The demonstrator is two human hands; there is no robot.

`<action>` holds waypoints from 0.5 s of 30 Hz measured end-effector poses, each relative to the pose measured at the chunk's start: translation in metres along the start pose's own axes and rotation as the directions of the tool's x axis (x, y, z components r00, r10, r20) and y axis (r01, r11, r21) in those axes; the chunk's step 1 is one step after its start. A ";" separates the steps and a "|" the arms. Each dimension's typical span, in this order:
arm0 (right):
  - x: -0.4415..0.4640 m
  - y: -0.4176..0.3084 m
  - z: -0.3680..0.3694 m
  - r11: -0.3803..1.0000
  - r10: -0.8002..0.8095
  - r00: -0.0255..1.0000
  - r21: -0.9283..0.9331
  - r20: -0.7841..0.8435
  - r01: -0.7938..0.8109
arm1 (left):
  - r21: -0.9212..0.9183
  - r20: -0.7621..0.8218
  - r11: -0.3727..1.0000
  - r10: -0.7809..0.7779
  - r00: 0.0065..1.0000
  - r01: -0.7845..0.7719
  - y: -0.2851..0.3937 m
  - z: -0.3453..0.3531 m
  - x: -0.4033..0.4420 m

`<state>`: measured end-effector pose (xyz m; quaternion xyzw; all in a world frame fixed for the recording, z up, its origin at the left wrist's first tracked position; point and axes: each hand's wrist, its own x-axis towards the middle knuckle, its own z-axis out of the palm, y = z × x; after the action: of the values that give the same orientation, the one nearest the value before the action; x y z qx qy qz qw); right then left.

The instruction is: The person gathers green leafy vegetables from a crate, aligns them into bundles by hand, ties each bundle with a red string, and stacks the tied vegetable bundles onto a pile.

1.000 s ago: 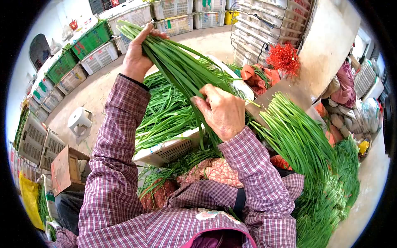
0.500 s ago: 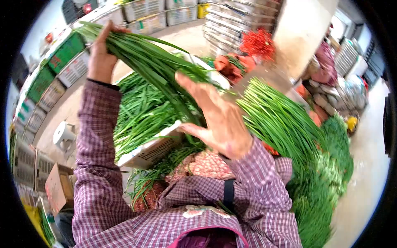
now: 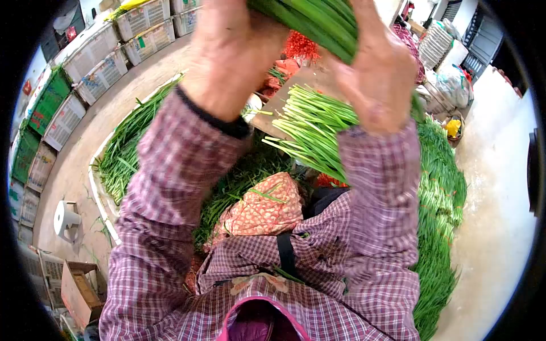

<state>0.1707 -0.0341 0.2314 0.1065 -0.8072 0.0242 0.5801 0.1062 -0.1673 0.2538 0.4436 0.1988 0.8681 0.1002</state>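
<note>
High at the top middle, a bunch of long green leafy stalks (image 3: 318, 25) lies between my two hands, its upper part cut off by the frame edge. My left hand (image 3: 236, 57), blurred, is against the bunch's left side. On the right side my right hand (image 3: 378, 68) is wrapped round the stalks, thumb in front. Below the hands, a pile of stalks with pale cut ends (image 3: 315, 128) rests on a brown board (image 3: 278, 105). More loose green stalks (image 3: 133, 142) fill a white crate (image 3: 95, 182) at the left, partly behind my left sleeve.
White and green crates (image 3: 65, 122) line the wall at the left. A white stool (image 3: 67, 219) and a wooden box (image 3: 79, 292) stand at lower left. Bundled greens (image 3: 438, 227) lie at the right beside a pale wall (image 3: 495, 170). Red ties (image 3: 300, 46) hang behind the hands.
The view has turned right. Both hands have come together higher up with the bunch between them. My right hand, spread open half a second ago, has closed on the stalks.
</note>
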 end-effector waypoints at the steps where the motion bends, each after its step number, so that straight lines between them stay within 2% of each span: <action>1: -0.003 0.004 -0.022 1.000 -0.002 0.997 -0.011 0.073 0.002 | -0.144 -0.083 0.989 -0.051 0.995 0.038 -0.017 -0.005 0.003; 2: -0.014 0.018 -0.032 0.993 0.060 0.975 -0.114 0.214 -0.036 | -0.247 -0.093 0.962 -0.139 0.986 0.112 -0.026 -0.015 0.001; 3: -0.026 0.033 -0.040 0.974 0.133 0.929 -0.220 0.344 -0.058 | -0.304 -0.191 0.930 -0.272 0.943 0.207 -0.031 -0.021 -0.005; 5: -0.063 0.074 -0.044 0.958 0.155 0.909 -0.283 0.387 -0.043 | -0.507 0.038 0.826 -0.266 0.963 0.248 -0.060 -0.084 0.008; 6: -0.072 0.082 -0.045 0.940 0.178 0.888 -0.341 0.424 -0.026 | -0.383 -0.428 0.919 -0.268 0.863 0.095 -0.064 -0.076 0.002; 7: -0.084 0.085 -0.052 0.928 0.226 0.838 -0.372 0.497 -0.029 | -0.321 -0.461 0.944 -0.229 0.858 0.079 -0.072 -0.099 0.000; 8: -0.102 0.097 -0.048 0.943 0.178 0.851 -0.332 0.493 -0.005 | -0.244 -0.440 0.966 -0.190 0.878 0.087 -0.077 -0.128 -0.008; 9: -0.117 0.103 -0.044 0.927 0.272 0.785 -0.371 0.557 -0.057 | -0.165 -0.419 0.982 -0.154 0.895 0.091 -0.079 -0.155 -0.018; 11: -0.150 0.119 -0.026 0.944 0.252 0.758 -0.326 0.601 -0.055 | 0.263 -0.322 0.947 -0.092 0.942 0.182 -0.083 -0.181 -0.057; 12: -0.163 0.124 -0.014 0.943 0.267 0.738 -0.326 0.619 -0.068 | 0.494 -0.335 0.829 -0.096 0.937 0.261 -0.086 -0.171 -0.081; 13: -0.173 0.126 -0.001 0.942 0.284 0.717 -0.326 0.637 -0.084 | 0.688 -0.350 0.648 -0.099 0.932 0.327 -0.088 -0.160 -0.107; 15: -0.180 0.126 0.019 0.939 0.306 0.664 -0.331 0.682 -0.093 | 0.957 -0.117 0.227 -0.258 0.959 0.178 -0.101 -0.161 -0.156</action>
<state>0.1828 0.1115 0.0664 -0.0622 -0.9722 -0.0650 0.2161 0.0665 -0.1719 0.0110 0.4087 0.7401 0.5303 -0.0628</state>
